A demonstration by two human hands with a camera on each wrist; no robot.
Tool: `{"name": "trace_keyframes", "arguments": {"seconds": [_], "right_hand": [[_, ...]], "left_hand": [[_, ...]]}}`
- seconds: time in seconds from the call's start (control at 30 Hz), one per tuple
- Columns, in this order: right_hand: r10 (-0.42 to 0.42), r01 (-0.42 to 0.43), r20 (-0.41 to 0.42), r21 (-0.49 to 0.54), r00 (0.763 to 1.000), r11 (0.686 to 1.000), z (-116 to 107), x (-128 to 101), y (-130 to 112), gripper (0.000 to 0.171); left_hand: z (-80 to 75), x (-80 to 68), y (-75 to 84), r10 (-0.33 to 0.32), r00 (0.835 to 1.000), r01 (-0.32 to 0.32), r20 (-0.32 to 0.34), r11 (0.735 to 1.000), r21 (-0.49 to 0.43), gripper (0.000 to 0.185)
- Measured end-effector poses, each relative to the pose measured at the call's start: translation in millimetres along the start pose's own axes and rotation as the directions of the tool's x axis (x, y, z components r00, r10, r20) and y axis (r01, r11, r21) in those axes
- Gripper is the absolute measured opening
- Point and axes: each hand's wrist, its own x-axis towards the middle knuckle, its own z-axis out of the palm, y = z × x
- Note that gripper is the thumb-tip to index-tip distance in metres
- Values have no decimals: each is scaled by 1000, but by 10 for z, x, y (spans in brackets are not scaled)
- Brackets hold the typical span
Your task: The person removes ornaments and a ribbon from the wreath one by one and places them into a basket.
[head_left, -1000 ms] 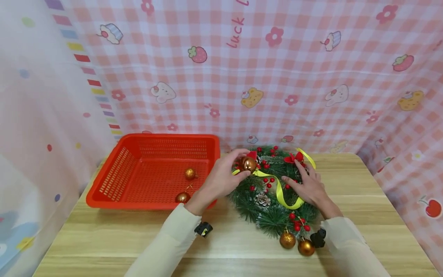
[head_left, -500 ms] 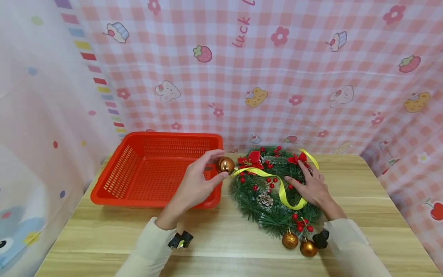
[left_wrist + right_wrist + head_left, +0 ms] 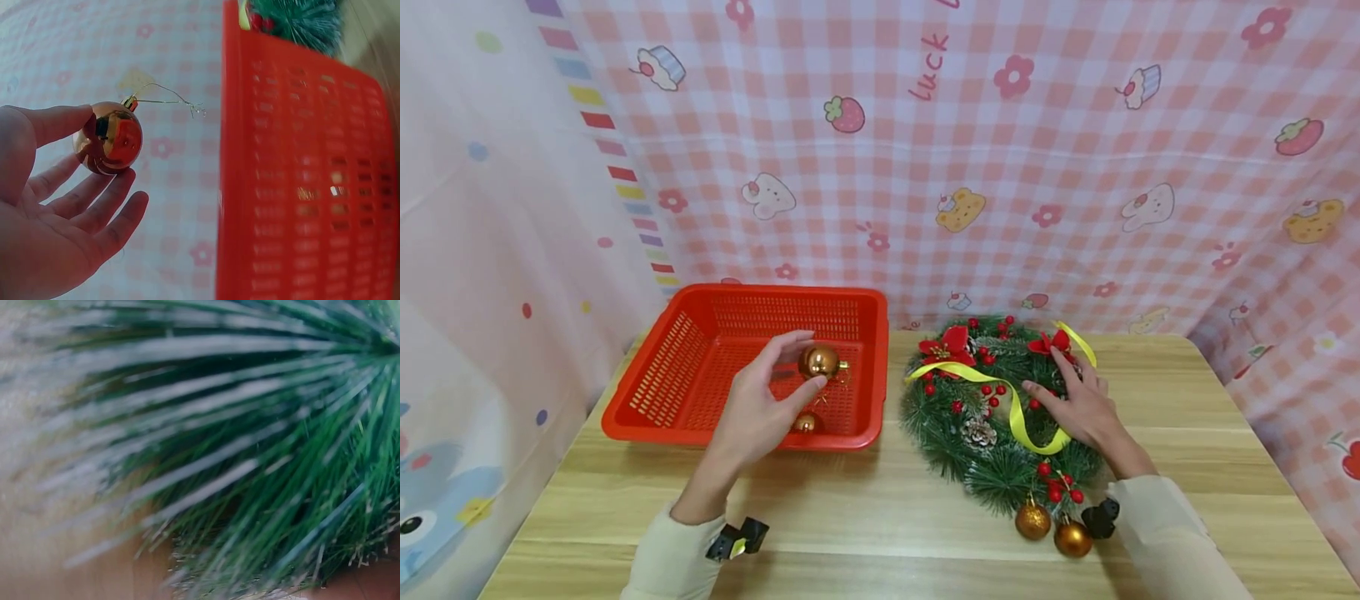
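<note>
My left hand pinches a shiny copper Christmas bauble between thumb and fingers, over the red plastic basket. In the left wrist view, the bauble's gold cap and thin wire loop stick out past the fingers. A second bauble lies inside the basket near its front wall. On the right, a green Christmas wreath carries red berries, red flowers, a pinecone and a loose yellow ribbon. My right hand rests on the wreath's right side, fingers spread near a red flower.
Two gold baubles, one glittery and one smooth, sit at the wreath's front edge beside the right wrist. A wooden table bears everything. Behind it hangs a pink checked curtain.
My left hand has carried the bauble leftward from the wreath to over the basket, away from the yellow ribbon. My right hand stays on the wreath.
</note>
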Motion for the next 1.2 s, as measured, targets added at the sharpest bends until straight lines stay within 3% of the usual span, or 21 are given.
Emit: {"name": "trace_keyframes", "arguments": {"seconds": [0.2, 0.5, 0.73, 1.2], "right_hand": [[0, 0, 2, -4, 1000, 1000, 2, -4, -9, 91], [7, -7, 6, 3, 1000, 1000, -9, -12, -16, 92], [5, -5, 6, 10, 1000, 1000, -13, -8, -8, 91], [0, 0, 3, -2, 1000, 1000, -24, -2, -15, 91]], "left_hand": [[-96, -55, -163, -3, 1000, 4, -29, 1000, 27, 52], [-82, -64, -326, -47, 998, 49, -35, 997, 52, 53], [-64, -45, -387, -98, 995, 99, -17, 994, 55, 53], [-60, -46, -427, -130, 991, 128, 28, 990, 66, 56]]}}
